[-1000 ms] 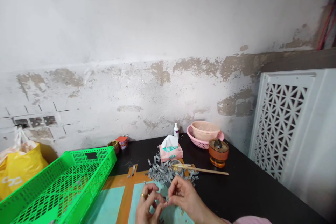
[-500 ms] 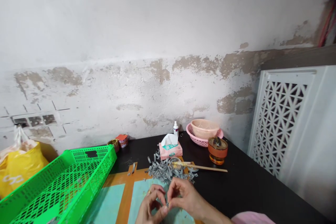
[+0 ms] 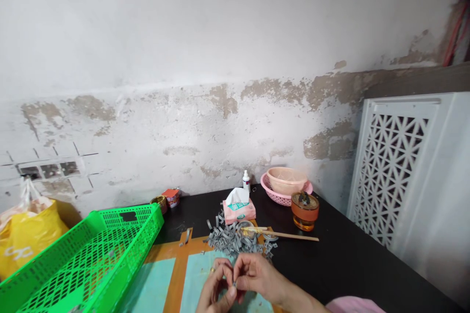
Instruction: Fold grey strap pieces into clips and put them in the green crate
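Note:
At the bottom middle, my left hand (image 3: 216,291) and my right hand (image 3: 257,276) meet fingertip to fingertip over a teal and orange mat (image 3: 167,279). Both pinch a small grey piece (image 3: 234,283) between them. A ring shows on a left finger. Just beyond my hands lies a heap of grey strips (image 3: 229,239). A thin wooden stick (image 3: 290,236) rests across a small round dish (image 3: 245,229) beside the heap.
A green mesh crate (image 3: 88,259) stands at the left, a yellow bag (image 3: 25,237) behind it. On the black table (image 3: 348,264) sit a pink tissue pack (image 3: 238,210), a small white bottle (image 3: 246,181), a pink basket holding a bowl (image 3: 284,190) and an orange jar (image 3: 304,212). A white lattice panel (image 3: 396,176) stands at the right.
My hands stay pinched together on the small piece and have shifted slightly lower in the view. The view itself moved a little.

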A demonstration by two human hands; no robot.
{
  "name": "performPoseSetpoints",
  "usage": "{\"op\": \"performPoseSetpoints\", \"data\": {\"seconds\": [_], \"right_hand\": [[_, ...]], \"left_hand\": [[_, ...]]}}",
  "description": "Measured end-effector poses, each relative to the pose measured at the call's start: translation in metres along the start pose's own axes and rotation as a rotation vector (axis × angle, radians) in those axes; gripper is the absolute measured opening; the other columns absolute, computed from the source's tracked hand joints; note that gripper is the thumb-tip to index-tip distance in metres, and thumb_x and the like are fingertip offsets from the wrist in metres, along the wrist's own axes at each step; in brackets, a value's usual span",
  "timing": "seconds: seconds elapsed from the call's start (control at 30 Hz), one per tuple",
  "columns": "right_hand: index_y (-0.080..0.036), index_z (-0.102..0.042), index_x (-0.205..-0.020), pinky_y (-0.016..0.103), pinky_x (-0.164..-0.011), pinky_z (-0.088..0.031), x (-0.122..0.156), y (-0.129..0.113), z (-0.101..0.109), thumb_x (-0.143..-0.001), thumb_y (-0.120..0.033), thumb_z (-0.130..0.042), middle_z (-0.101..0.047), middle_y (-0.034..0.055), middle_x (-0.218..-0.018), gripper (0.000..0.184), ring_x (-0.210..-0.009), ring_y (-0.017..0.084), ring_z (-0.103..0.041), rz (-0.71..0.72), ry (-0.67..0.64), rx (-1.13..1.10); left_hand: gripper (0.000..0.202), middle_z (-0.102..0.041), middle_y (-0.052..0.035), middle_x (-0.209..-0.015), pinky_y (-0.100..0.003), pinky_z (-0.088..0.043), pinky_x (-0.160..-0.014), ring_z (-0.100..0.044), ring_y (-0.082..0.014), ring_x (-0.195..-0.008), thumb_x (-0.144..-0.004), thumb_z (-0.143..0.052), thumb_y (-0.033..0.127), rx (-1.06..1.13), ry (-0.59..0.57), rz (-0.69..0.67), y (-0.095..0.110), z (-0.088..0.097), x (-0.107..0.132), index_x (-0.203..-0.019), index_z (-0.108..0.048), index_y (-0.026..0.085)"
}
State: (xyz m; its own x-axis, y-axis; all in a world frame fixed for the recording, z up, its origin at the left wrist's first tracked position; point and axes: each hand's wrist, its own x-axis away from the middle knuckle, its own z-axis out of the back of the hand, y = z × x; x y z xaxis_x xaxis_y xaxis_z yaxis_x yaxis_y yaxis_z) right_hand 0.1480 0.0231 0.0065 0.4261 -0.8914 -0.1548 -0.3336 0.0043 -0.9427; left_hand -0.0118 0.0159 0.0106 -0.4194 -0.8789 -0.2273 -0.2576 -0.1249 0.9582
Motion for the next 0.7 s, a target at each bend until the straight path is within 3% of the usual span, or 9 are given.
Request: {"op": "performPoseSetpoints", "data": {"seconds": [0.13,0.37,0.5,0.7], "right_hand": [[-0.013,-0.058,-0.075,0.027,-0.056,-0.05,0.001,-0.001,-0.002,-0.065,-0.035,-0.079,-0.067,0.0015,-0.067,0.032,-0.054,0.013,-0.063,-0.059,0.017,-0.041],[-0.013,-0.057,-0.067,0.025,-0.053,-0.046,0.0,-0.005,-0.007,-0.057,-0.029,-0.079,-0.063,0.0,-0.057,0.029,-0.049,0.012,-0.058,-0.141,0.085,-0.115],[-0.013,-0.056,-0.065,0.026,-0.053,-0.044,0.0,-0.008,-0.008,-0.054,-0.025,-0.078,-0.063,0.0011,-0.055,0.027,-0.049,0.013,-0.059,-0.145,0.098,-0.174],[-0.014,-0.056,-0.067,0.025,-0.056,-0.044,0.0,-0.003,-0.004,-0.057,-0.026,-0.077,-0.06,-0.0024,-0.053,0.026,-0.051,0.012,-0.059,-0.134,0.078,-0.165]], "left_hand": [[0.026,-0.047,-0.0019,-0.087,-0.03,-0.043,-0.065,-0.053,-0.0188,-0.073,-0.073,-0.073,0.039,-0.011,-0.001,-0.019,0.0,0.001,-0.001,-0.067,-0.058,0.019],[0.022,-0.048,-0.0026,-0.084,-0.03,-0.04,-0.068,-0.051,-0.0198,-0.077,-0.074,-0.073,0.036,0.068,-0.052,-0.009,-0.003,0.002,-0.004,-0.069,-0.061,0.018],[0.018,-0.05,-0.0023,-0.082,-0.029,-0.04,-0.067,-0.051,-0.0181,-0.072,-0.074,-0.074,0.031,0.187,-0.098,0.046,0.003,0.004,-0.005,-0.071,-0.061,0.019],[0.016,-0.053,-0.0038,-0.085,-0.031,-0.042,-0.071,-0.051,-0.0193,-0.075,-0.078,-0.071,0.032,0.16,-0.087,0.051,0.001,0.012,-0.004,-0.074,-0.061,0.02]]}}
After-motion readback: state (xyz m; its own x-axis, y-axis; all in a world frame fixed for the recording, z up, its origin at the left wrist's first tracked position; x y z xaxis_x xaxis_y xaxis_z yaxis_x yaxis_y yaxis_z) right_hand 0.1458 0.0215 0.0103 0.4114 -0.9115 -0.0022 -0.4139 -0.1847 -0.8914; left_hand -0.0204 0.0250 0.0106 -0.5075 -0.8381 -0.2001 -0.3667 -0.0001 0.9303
